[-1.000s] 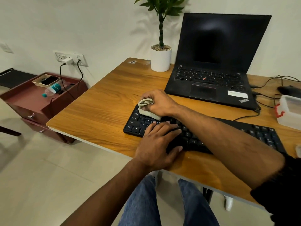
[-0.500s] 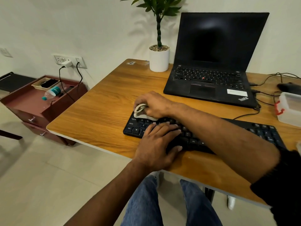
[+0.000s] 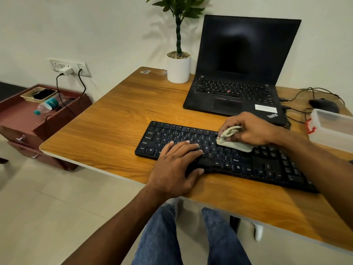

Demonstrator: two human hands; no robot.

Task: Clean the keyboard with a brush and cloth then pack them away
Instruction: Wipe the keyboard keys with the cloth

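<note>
Head view: black full-size keyboard [image 3: 219, 152] is lying on the wooden desk [image 3: 107, 131], near the front edge, angled so its right end is running toward the person. Left hand [image 3: 175, 167] is resting flat on the lower left keys, fingers straight and together, thumb lying along the keyboard's front edge, gripping nothing. Right hand [image 3: 248, 129] is curling its fingers round a bunched pale beige cloth [image 3: 232, 139] and pressing it onto the upper keys right of centre (the cloth's lower flap is spreading out over the keys beneath the hand). Behind the keyboard an open black ThinkPad laptop [image 3: 238, 73] is standing with a dark screen; a potted plant in a white pot [image 3: 179, 68] is sitting just left of it. A clear plastic container with a red clasp [image 3: 332, 129] is sitting at the desk's right edge, a black mouse [image 3: 322, 105] and cables behind it. Off left, a low maroon cabinet [image 3: 28, 123] is carrying a tipped water bottle [image 3: 48, 105] and a small tray [image 3: 39, 95].
</note>
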